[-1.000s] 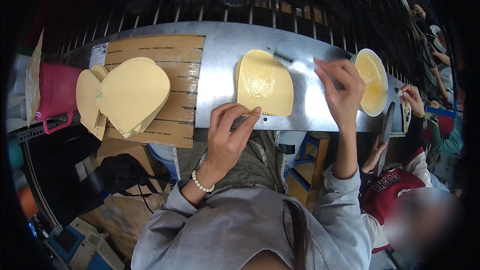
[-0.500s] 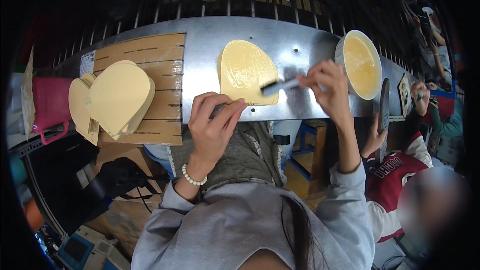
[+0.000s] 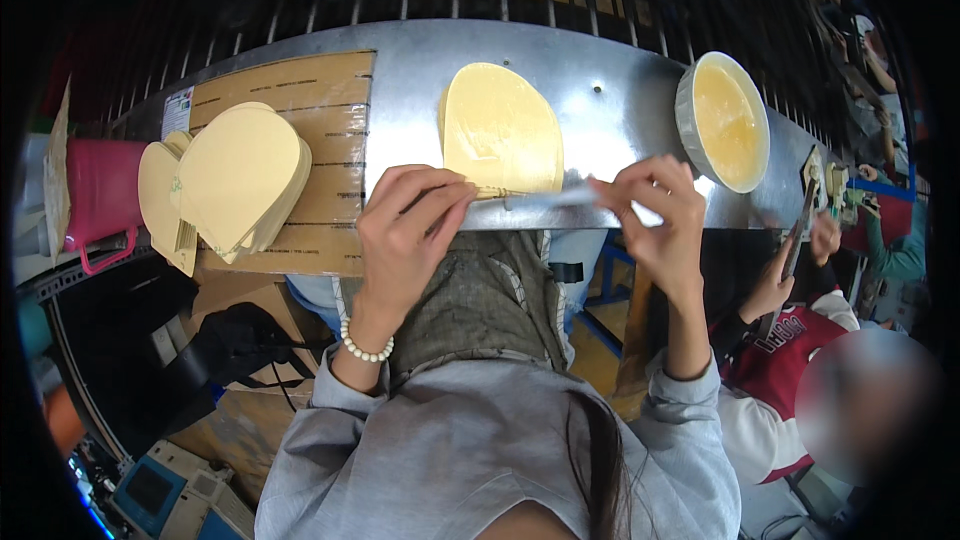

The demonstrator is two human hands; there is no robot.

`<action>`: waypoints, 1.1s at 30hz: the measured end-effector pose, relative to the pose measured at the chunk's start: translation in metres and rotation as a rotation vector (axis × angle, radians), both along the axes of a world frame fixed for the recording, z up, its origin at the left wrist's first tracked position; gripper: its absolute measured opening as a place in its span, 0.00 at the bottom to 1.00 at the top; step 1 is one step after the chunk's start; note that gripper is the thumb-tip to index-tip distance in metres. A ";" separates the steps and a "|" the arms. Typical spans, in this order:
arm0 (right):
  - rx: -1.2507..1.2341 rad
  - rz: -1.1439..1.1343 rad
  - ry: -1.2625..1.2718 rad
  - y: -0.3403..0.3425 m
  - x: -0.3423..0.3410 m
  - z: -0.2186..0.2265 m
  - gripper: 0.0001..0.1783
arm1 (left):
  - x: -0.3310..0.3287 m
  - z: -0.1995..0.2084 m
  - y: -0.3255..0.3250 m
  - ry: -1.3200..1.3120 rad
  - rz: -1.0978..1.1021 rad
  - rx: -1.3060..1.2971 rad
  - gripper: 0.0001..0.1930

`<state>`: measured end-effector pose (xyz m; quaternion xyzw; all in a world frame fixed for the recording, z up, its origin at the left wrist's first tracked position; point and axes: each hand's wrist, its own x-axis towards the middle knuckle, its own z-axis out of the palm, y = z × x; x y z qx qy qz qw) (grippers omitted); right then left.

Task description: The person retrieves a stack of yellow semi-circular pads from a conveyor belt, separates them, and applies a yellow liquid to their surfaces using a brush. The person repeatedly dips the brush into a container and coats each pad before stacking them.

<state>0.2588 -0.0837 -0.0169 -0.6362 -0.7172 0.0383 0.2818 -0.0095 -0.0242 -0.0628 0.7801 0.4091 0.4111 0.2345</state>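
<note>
The fan leaf (image 3: 500, 130), a flat, pale yellow, rounded sheet with a straight lower edge, lies on the metal bench (image 3: 620, 105) near its front edge. In the head view, the left hand (image 3: 405, 225) rests with curled fingers at the leaf's lower left corner, its fingertips pinching one end of a thin stick (image 3: 540, 197). The right hand (image 3: 655, 215) pinches the stick's other end between thumb and fingers, just right of the leaf. The stick lies level along the leaf's lower edge. One round bowl (image 3: 722, 120) of yellow glue stands at the right on the bench. On a wooden board (image 3: 330, 90) at the left lies one stack (image 3: 235, 180) of like yellow leaves, fanned out. A pink bucket (image 3: 95, 195) stands beyond it. A bead bracelet (image 3: 365, 348) circles the left wrist.
</note>
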 end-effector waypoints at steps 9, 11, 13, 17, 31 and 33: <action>-0.093 -0.229 0.185 -0.033 -0.041 -0.004 0.08 | -0.006 0.002 0.003 -0.001 -0.024 -0.111 0.09; -0.136 -0.475 0.246 -0.033 -0.049 -0.004 0.08 | -0.006 0.001 0.003 -0.105 -0.030 -0.274 0.10; -0.063 -0.364 0.098 -0.030 -0.058 -0.004 0.10 | -0.008 0.000 0.003 -0.185 -0.056 -0.398 0.11; -0.046 -0.237 0.159 -0.024 -0.068 0.001 0.13 | -0.021 0.002 0.011 -0.424 -0.102 -0.547 0.14; 0.049 -0.248 -0.029 -0.013 -0.097 -0.001 0.19 | -0.023 0.064 0.088 -0.187 -0.254 -0.213 0.27; 0.004 -0.104 -0.085 -0.013 -0.096 -0.001 0.20 | -0.025 0.070 0.091 -0.131 -0.251 -0.198 0.28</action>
